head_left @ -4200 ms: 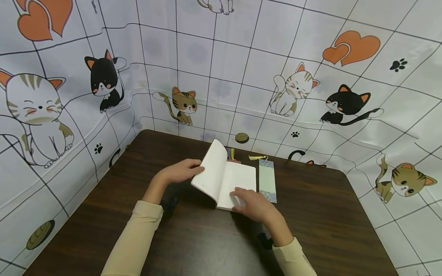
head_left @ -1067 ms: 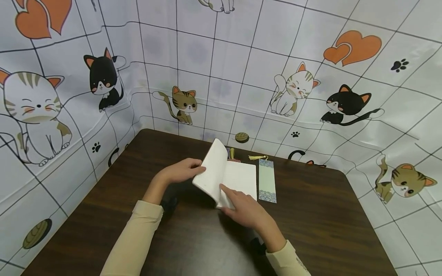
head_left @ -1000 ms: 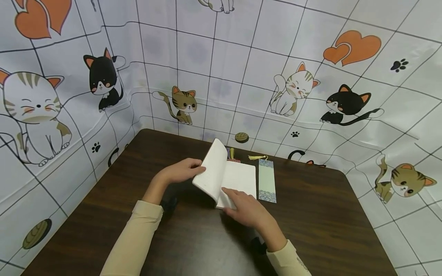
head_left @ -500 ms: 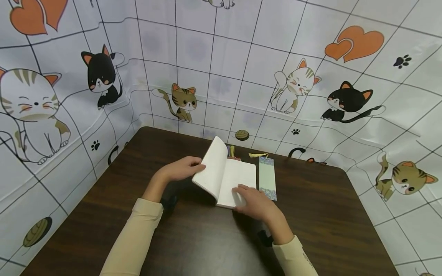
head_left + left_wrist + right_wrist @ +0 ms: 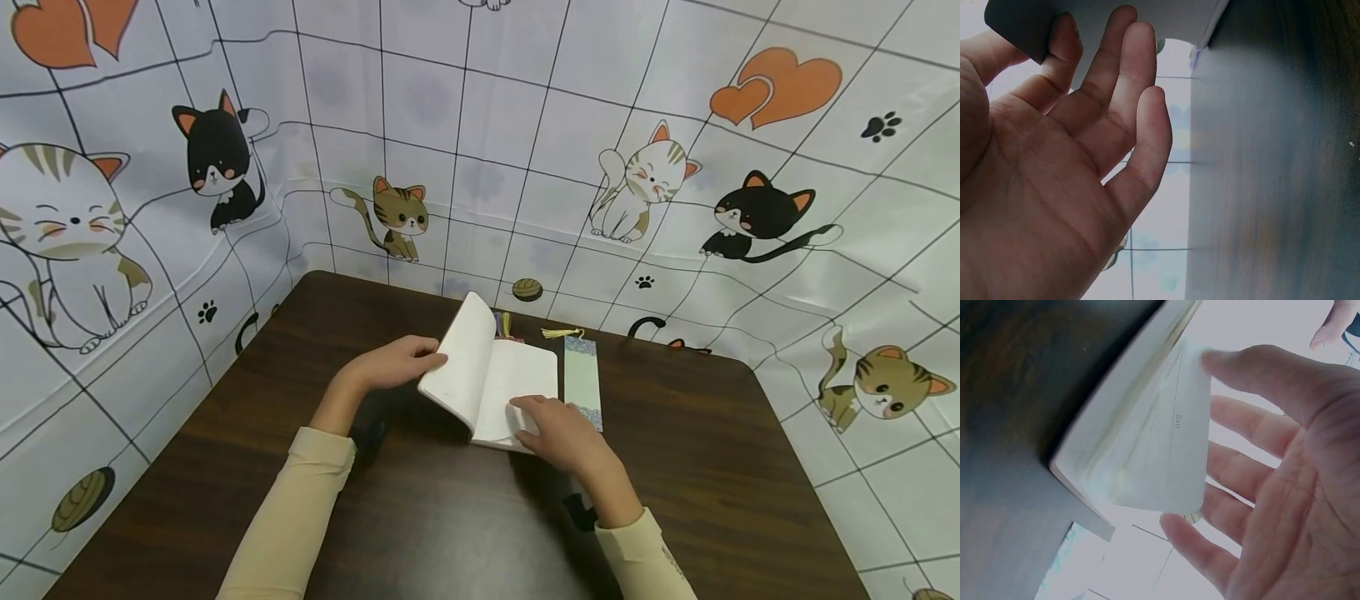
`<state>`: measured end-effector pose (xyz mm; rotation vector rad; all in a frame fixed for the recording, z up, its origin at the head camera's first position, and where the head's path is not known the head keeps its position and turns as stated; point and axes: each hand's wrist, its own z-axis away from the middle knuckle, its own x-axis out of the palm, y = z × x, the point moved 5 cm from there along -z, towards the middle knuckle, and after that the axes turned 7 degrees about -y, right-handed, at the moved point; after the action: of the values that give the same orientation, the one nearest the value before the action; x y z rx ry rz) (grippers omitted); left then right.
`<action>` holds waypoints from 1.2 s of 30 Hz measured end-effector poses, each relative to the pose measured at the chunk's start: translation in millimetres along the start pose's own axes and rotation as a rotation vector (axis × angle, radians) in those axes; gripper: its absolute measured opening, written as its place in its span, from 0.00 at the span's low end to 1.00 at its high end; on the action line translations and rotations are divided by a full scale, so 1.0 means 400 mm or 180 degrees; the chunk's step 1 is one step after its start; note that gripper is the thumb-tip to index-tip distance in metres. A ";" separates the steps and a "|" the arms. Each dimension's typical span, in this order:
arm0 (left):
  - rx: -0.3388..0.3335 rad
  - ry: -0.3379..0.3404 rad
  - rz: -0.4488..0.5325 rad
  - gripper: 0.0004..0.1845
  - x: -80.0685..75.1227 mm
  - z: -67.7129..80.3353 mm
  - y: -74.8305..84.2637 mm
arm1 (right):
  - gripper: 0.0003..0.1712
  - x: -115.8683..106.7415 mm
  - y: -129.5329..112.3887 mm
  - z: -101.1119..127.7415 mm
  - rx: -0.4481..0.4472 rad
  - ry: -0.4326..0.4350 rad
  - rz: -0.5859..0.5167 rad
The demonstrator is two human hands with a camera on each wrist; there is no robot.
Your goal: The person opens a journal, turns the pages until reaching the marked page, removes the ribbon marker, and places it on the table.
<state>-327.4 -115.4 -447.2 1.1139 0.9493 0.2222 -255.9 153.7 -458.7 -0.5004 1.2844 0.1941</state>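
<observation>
An open notebook (image 5: 517,375) with pale, lined pages lies on the table, its left part raised at a slant. My left hand (image 5: 390,364) pinches the outer edge of that raised part between thumb and fingers. From below, the left wrist view shows the dark cover (image 5: 1172,19), with the other fingers loosely bent. At the lower right of the notebook, my right hand (image 5: 566,433) pinches a page. In the right wrist view this page (image 5: 1175,462), printed "Date", is bent up off the stack, thumb on one face and fingers behind it.
A pale green bookmark (image 5: 581,375) with blue patterned ends and a yellow tassel (image 5: 561,333) lies right of the notebook. Purple and yellow strands (image 5: 506,323) show behind it. Cat-printed sheeting (image 5: 480,167) stands along the back and sides of the dark wooden table (image 5: 675,450).
My right hand has moved from near the notebook's fold to the right page's outer edge, and that page's lower corner has lifted. My left hand keeps its hold; the view tilts slightly down.
</observation>
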 end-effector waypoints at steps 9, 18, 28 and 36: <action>-0.0014 -0.0008 0.0010 0.16 -0.001 0.002 -0.003 | 0.34 -0.032 0.009 0.009 0.0084 0.0240 0.0172; -0.0039 0.0020 -0.0021 0.16 -0.001 0.002 -0.006 | 0.51 -0.080 0.012 0.013 -0.0085 0.1046 0.0088; -0.0048 0.0013 -0.0013 0.17 -0.001 0.004 -0.006 | 0.56 -0.063 0.019 -0.002 0.0650 0.1521 -0.0595; -0.0050 -0.0013 0.0002 0.16 -0.004 -0.001 -0.005 | 0.33 -0.032 -0.015 -0.016 0.0400 0.1317 -0.0498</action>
<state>-329.3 -116.9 -448.2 1.0999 0.9421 0.2274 -262.6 147.3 -446.1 -0.5476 1.6398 -0.1286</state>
